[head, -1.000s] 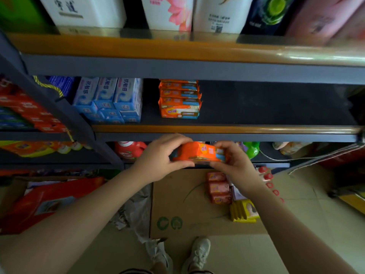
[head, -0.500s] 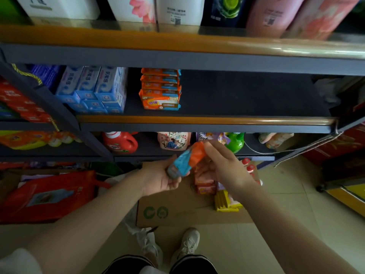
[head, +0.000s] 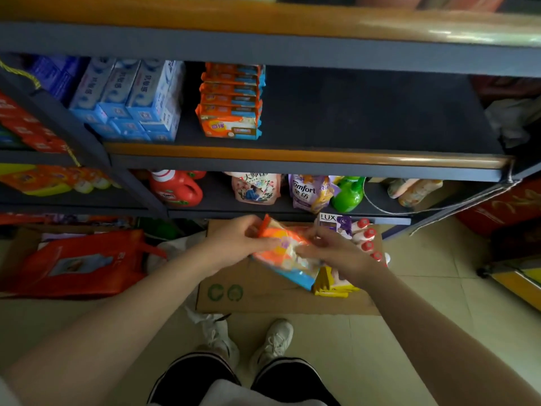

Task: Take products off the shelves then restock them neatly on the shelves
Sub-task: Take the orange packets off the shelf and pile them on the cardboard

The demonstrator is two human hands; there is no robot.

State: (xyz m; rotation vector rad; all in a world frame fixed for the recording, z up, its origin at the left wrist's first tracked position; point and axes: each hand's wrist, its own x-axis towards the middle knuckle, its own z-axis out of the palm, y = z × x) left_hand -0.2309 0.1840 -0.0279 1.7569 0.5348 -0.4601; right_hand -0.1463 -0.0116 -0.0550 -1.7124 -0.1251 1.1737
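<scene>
An orange and blue soap pack (head: 285, 254) lies tilted between both my hands, its face turned up, above the flattened cardboard (head: 263, 294) on the floor. My left hand (head: 237, 244) grips its upper left end and my right hand (head: 333, 250) holds its right side. A stack of the same orange packs (head: 231, 102) stands on the middle shelf (head: 366, 112), whose right part is bare. On the cardboard lie yellow packs (head: 330, 285), a LUX box (head: 333, 222) and a row of red-capped bottles (head: 366, 238).
Blue and white boxes (head: 131, 98) stand left of the orange stack. The lower shelf holds a red detergent jug (head: 175, 189), refill pouches (head: 310, 191) and a green bottle (head: 348, 194). A red bag (head: 79, 265) sits on the floor at left. My shoes (head: 248, 338) are below the cardboard.
The soap pack has come down from shelf-edge height and been turned over between my hands, from edge-on to face up. My view has tipped downward.
</scene>
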